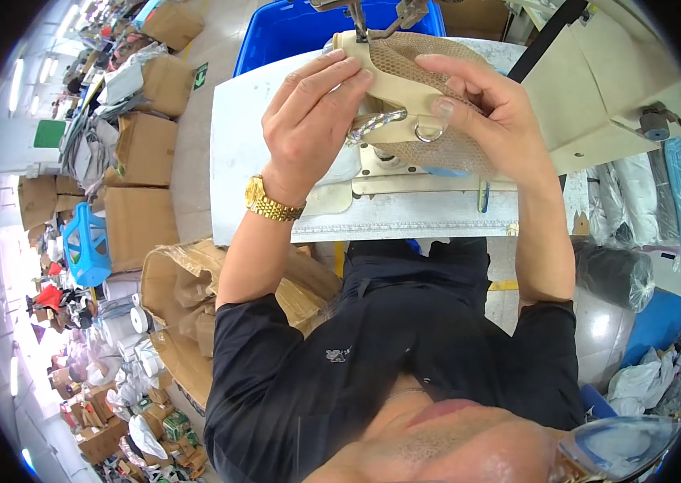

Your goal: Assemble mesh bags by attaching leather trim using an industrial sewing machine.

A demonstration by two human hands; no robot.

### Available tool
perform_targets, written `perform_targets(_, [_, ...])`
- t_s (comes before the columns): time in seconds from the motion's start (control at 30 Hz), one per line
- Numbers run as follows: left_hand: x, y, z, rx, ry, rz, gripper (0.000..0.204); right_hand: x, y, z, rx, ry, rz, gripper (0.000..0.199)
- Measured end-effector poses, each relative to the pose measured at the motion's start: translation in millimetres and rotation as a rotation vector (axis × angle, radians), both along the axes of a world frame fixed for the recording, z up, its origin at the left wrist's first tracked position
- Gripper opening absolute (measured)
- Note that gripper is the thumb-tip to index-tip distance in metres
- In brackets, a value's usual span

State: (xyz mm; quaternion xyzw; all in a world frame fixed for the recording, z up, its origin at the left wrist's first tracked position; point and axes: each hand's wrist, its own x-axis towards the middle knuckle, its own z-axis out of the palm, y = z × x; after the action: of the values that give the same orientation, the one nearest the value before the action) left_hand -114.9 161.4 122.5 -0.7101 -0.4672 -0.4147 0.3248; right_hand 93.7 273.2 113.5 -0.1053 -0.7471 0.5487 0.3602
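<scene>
A beige mesh shoe upper (405,88) with a tan leather strip, a metal ring (428,131) and a striped cord sits under the sewing machine's needle and presser foot (360,28). My left hand (312,121), with a gold watch on the wrist, pinches the piece's left side. On its right side my right hand (477,113) presses the strip, thumb beside the ring. Both hands grip the same piece above the machine's metal plate (405,181).
The white sewing table (235,145) carries the cream machine body (598,88) at right. A blue bin (292,32) stands behind. Cardboard boxes (143,161) and a plastic-lined box (187,298) are at left, wrapped bundles at right.
</scene>
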Motion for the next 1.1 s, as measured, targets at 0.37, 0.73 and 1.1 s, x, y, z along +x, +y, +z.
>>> perform_targets(0.37, [-4,5,2,0.002,0.0,0.015,0.021,-5,6,0,0.06,-0.038,-0.005,0.039])
perform_targets(0.73, [-13,12,1,-0.003,0.028,-0.014,0.021,-10,6,-4,0.064,0.007,-0.022,0.038])
perform_targets(1.1, [-9,15,-3,0.028,0.018,-0.021,0.03,-6,27,36,0.103,-0.176,0.131,0.04])
